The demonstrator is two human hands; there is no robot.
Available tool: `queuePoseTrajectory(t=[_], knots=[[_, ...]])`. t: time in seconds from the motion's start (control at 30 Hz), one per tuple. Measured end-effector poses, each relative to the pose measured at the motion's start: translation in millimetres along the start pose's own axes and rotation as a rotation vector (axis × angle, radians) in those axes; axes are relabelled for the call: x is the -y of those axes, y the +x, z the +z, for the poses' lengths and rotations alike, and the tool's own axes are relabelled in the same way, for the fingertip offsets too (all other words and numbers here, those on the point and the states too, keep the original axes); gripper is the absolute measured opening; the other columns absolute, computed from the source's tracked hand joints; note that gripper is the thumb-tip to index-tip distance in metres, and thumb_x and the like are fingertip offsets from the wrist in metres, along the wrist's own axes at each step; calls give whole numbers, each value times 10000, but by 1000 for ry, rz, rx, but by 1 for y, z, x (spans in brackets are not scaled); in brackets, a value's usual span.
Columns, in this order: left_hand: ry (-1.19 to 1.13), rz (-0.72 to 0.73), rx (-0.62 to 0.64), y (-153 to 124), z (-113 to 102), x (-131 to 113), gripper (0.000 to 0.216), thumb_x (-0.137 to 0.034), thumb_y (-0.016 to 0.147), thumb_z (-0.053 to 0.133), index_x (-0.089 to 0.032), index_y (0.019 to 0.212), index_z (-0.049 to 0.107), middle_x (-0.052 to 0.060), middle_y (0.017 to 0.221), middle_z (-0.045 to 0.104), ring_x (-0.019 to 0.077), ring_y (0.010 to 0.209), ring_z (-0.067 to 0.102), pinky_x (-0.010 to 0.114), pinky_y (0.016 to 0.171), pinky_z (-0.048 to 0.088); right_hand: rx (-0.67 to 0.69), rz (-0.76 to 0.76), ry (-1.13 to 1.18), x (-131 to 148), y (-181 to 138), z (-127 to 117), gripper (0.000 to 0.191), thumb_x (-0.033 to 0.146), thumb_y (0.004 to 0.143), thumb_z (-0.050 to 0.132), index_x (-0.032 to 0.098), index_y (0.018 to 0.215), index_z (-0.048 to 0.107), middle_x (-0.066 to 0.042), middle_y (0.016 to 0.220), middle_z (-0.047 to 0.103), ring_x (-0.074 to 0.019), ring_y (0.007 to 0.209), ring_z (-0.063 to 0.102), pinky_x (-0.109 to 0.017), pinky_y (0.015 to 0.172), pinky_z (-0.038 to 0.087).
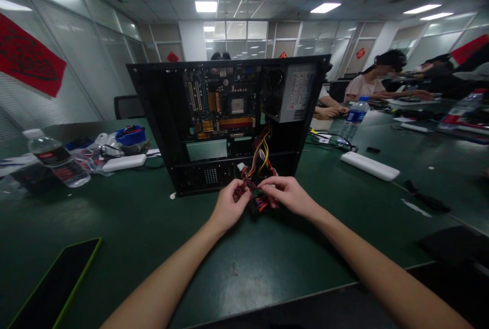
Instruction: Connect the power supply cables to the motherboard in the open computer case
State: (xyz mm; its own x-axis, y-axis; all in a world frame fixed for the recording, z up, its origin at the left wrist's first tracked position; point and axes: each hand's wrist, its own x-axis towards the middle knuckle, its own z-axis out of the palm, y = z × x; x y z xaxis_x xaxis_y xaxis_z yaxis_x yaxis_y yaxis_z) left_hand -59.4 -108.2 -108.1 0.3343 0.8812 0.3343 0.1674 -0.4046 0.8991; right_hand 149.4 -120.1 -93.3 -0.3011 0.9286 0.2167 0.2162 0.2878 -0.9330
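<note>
Power cables (263,141), trailing from the power supply (296,96) inside the upright black computer case (191,176) to its lower edge. Pinched between thumb and fingers of left hand (229,206) and of right hand (289,195), over the green table (244,257).

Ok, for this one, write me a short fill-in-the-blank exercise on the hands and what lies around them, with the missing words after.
1. The left hand and right hand hold cables by a computer case coloured ____.
2. The table beneath is coloured ____.
3. In the picture, the blue-capped bottle stands to the case's ____.
4. The flat dark phone lies nearest the ____ forearm.

Missing words: black; green; right; left.
</note>
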Motion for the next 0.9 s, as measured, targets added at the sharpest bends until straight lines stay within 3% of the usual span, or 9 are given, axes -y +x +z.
queuePoseTrajectory(t=[0.1,0.23,0.4,0.53,0.63,0.7,0.77,0.83,0.9], knots=[[-69,-10,36,-2,4,2,232,-389,940,560,-169,953,635,25,874,652,170,826,596,270,768,454,-49,-152,-172,-6,0,11,335,425,939,629,125,1015,758,-33,635,677,-132,536,604,-241,533,464],[-172,-20,24,0,5,3,260,-409,948,562,-167,987,646,35,933,658,180,885,593,278,825,447,-131,-344,-333,-9,0,16,268,351,987,591,155,1067,755,-101,1000,764,-181,828,713,-287,758,549],[-335,-57,-54,3,1,0,276,-438,907,610,-169,849,599,6,820,589,156,805,547,258,790,440,2,-514,-512,-5,-3,5,330,359,973,625,166,1240,657,-118,1047,688,-202,913,676,-326,806,570],[-349,-72,-114,6,1,2,287,-451,922,577,-175,844,564,-5,805,553,138,758,515,241,732,432,-85,-682,-561,-5,-4,3,234,279,942,676,173,1149,654,-152,1199,625,-235,1125,628,-387,976,539],[-316,-64,-143,6,2,5,292,-455,926,579,-172,855,580,-2,817,567,138,766,514,238,733,425,-116,-750,-507,-4,-4,5,171,198,971,629,179,1141,637,-135,1179,670,-202,1116,651,-349,991,537],[-288,-54,-142,5,2,7,285,-450,927,587,-170,875,598,0,824,582,143,774,523,242,738,426,-87,-783,-477,-3,-4,5,215,236,968,649,182,1176,633,-126,1152,697,-198,1098,667,-331,978,546],[-260,-41,-128,4,2,7,273,-438,932,589,-168,909,618,7,842,602,153,792,538,252,749,432,-39,-811,-444,-2,-4,4,343,410,960,655,178,1211,639,-136,1155,706,-220,1114,667,-347,981,546],[-229,-23,-124,2,2,6,252,-419,940,593,-171,940,633,15,874,612,160,820,547,262,770,435,-4,-810,-378,-1,-4,3,487,583,973,536,176,1213,655,-143,1159,709,-233,1118,667,-366,978,547],[-133,39,-130,0,2,5,218,-385,954,588,-174,940,639,27,918,610,168,859,555,273,798,435,-45,-756,-315,-1,-4,3,452,555,1026,448,189,1153,681,-121,1116,719,-215,1084,678,-356,962,551]])
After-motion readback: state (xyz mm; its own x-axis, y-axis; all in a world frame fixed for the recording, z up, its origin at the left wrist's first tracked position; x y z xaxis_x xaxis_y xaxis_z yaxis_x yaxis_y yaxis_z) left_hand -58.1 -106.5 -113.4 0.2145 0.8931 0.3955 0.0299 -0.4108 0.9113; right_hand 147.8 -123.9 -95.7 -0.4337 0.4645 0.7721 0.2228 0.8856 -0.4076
